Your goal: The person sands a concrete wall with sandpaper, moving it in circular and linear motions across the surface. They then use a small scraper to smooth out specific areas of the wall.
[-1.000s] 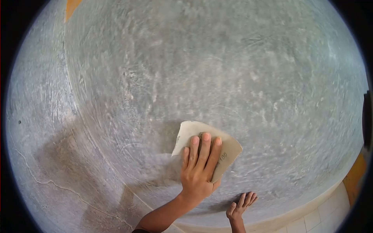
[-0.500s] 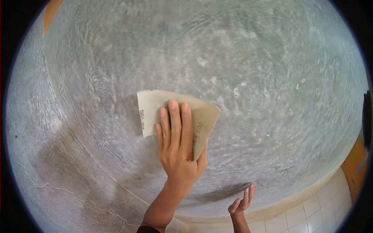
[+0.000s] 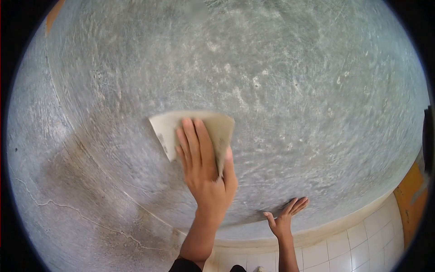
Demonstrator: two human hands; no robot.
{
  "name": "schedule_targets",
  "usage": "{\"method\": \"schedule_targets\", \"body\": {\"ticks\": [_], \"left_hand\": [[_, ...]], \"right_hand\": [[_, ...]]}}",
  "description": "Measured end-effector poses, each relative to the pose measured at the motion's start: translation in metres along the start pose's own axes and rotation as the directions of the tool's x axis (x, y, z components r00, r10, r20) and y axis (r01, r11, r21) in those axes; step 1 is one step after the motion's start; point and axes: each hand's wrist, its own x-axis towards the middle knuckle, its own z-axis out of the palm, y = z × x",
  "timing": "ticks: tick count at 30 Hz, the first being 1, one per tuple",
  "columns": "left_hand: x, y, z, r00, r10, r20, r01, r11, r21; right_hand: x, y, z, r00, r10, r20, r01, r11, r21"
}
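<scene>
My left hand (image 3: 206, 186) presses a bent sheet of sandpaper (image 3: 164, 131) against a rough grey plastered wall (image 3: 294, 118). Its fingers lie along the back of the sheet, and one edge is caught beside the thumb. The grit side faces the wall and is hidden; the printing on the back is blurred. Lower down to the right, my right hand (image 3: 284, 221) rests near the foot of the wall with fingers stretched and thumb apart, holding nothing. Pale scratches and pits mark the plaster.
On the left, an adjoining grey wall (image 3: 54, 181) meets this one at a corner and carries a long crack. White floor tiles (image 3: 337, 249) run along the bottom. An orange surface (image 3: 410, 195) and a dark object (image 3: 427, 140) show at the right edge.
My left hand and the sandpaper have shifted a little to the left in view. My right hand has turned and its fingers now stretch out toward the wall.
</scene>
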Motion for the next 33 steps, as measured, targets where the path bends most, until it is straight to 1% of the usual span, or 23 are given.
{"method": "schedule_targets", "body": {"ticks": [2, 3, 6, 8, 10, 13, 14, 16, 19, 20, 22, 23, 26, 28, 30, 32, 33], "left_hand": [[0.014, 0.003, 0.002, 0.998, 0.001, -0.064, 0.001, 1.000, 0.030], [0.013, 0.009, 0.004, 0.995, -0.022, -0.095, 0.019, 1.000, -0.022], [-0.028, 0.021, 0.003, 0.997, 0.020, 0.079, -0.009, 0.990, -0.141], [-0.077, 0.036, 0.009, 0.974, 0.008, 0.225, 0.046, 0.971, -0.234], [-0.129, 0.044, 0.027, 0.947, -0.029, 0.320, 0.112, 0.964, -0.242], [-0.134, 0.049, 0.031, 0.933, -0.076, 0.353, 0.162, 0.962, -0.221], [-0.127, 0.049, 0.029, 0.936, -0.049, 0.348, 0.125, 0.971, -0.202], [-0.085, 0.050, 0.020, 0.941, 0.008, 0.337, 0.048, 0.986, -0.157], [-0.025, 0.052, 0.018, 0.985, 0.042, 0.165, -0.022, 0.993, -0.119], [-0.006, 0.054, 0.017, 0.993, 0.051, 0.103, -0.041, 0.995, -0.091], [0.031, 0.057, 0.016, 0.996, 0.088, 0.026, -0.086, 0.993, -0.075], [0.038, 0.058, 0.015, 0.994, 0.106, -0.011, -0.106, 0.992, -0.067], [0.035, 0.055, 0.015, 0.993, 0.119, -0.014, -0.120, 0.988, -0.100], [0.016, 0.054, 0.016, 0.995, 0.096, 0.023, -0.094, 0.992, -0.084], [0.011, 0.054, 0.016, 0.995, 0.089, 0.039, -0.087, 0.995, -0.055], [0.015, 0.057, 0.014, 0.996, 0.083, 0.043, -0.082, 0.996, -0.017], [0.020, 0.058, 0.016, 0.995, 0.095, 0.021, -0.095, 0.995, -0.001]], "right_hand": [[0.000, 0.001, 0.001, 1.000, -0.003, 0.008, 0.003, 1.000, -0.027], [0.000, 0.001, 0.002, 1.000, -0.004, 0.010, 0.004, 0.999, -0.038], [0.000, 0.002, 0.004, 1.000, 0.001, 0.014, 0.000, 0.998, -0.061], [-0.003, 0.004, 0.003, 1.000, -0.005, 0.024, 0.006, 0.999, -0.040], [-0.001, 0.006, 0.004, 1.000, -0.015, 0.024, 0.016, 0.999, -0.037], [-0.004, 0.006, 0.001, 0.999, -0.016, 0.038, 0.018, 0.999, -0.044], [-0.004, 0.006, 0.002, 0.999, -0.013, 0.038, 0.015, 0.999, -0.040], [-0.003, 0.006, 0.004, 0.999, -0.015, 0.033, 0.016, 0.999, -0.041], [-0.005, 0.009, 0.005, 0.999, -0.020, 0.028, 0.021, 0.998, -0.058], [-0.005, 0.010, 0.005, 0.999, -0.018, 0.029, 0.020, 0.998, -0.063], [-0.003, 0.009, 0.006, 0.999, -0.028, 0.022, 0.030, 0.997, -0.076], [-0.003, 0.009, 0.005, 0.999, -0.037, 0.016, 0.038, 0.996, -0.086], [-0.003, 0.008, 0.002, 0.999, -0.038, 0.017, 0.039, 0.995, -0.095], [-0.002, 0.007, 0.002, 0.999, -0.029, 0.022, 0.030, 0.997, -0.075], [-0.003, 0.007, 0.003, 0.999, -0.019, 0.031, 0.020, 0.999, -0.042], [-0.001, 0.006, 0.003, 1.000, -0.028, 0.012, 0.028, 0.997, -0.075], [-0.002, 0.006, 0.003, 0.999, -0.033, 0.008, 0.034, 0.995, -0.092]]}}
